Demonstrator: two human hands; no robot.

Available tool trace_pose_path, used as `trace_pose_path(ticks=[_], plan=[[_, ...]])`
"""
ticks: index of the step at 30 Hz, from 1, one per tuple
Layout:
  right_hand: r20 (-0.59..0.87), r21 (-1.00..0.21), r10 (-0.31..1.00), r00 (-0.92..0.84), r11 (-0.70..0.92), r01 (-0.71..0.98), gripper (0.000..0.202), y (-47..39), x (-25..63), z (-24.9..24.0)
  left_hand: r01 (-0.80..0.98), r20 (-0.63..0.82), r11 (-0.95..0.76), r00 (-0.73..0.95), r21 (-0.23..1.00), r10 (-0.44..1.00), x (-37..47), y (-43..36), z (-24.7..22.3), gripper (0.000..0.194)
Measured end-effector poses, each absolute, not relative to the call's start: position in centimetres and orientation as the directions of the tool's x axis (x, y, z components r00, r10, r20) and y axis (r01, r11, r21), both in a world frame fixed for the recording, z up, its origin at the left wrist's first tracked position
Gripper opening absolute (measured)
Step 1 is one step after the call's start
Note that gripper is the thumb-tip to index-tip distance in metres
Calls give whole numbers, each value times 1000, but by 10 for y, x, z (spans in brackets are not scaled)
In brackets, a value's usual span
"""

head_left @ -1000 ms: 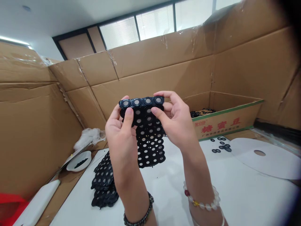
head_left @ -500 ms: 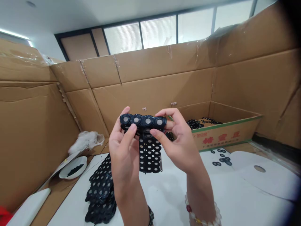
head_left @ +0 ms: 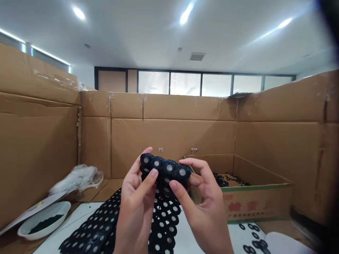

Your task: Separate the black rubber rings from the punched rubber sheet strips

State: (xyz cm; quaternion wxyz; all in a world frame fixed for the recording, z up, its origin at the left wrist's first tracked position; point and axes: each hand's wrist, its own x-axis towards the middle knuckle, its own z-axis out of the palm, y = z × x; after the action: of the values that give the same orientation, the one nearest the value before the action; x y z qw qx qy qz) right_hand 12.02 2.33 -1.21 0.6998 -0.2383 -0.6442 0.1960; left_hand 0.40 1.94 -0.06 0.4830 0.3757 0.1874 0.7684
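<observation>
Both hands hold a black mesh of linked discs with pale round centres up at mid-view. My left hand (head_left: 140, 201) grips the left end of its rolled top edge, thumb on the front. At the right end, my right hand (head_left: 203, 201) has its thumb below the roll and its fingers behind and above. From the roll, the black disc mesh (head_left: 165, 167) hangs down between the hands. Another spread of the same mesh (head_left: 92, 225) lies on the white surface to the left, partly behind my left hand.
A white bowl (head_left: 43, 220) with dark bits sits at the left near crumpled clear plastic (head_left: 76, 180). On the right, a cardboard box (head_left: 258, 203) holds black pieces, with loose black rings (head_left: 261, 244) in front. Tall cardboard walls (head_left: 172, 135) surround the white surface.
The view has tilted up and levelled, so the hands and the held mesh appear lower. More of the ceiling shows. Both hands keep their hold on the mesh.
</observation>
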Motion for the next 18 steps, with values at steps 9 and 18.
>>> trace_pose_path(ticks=[9, 18], plan=[[750, -653, 651, 122, 757, -29, 24, 49, 118, -19, -317, 556, -581, -176, 749, 813, -15, 34, -6, 35], [762, -641, 648, -3, 755, 139, 14, 55, 148, -15, -164, 557, -545, 35, 822, 830, -15, 32, -3, 33]])
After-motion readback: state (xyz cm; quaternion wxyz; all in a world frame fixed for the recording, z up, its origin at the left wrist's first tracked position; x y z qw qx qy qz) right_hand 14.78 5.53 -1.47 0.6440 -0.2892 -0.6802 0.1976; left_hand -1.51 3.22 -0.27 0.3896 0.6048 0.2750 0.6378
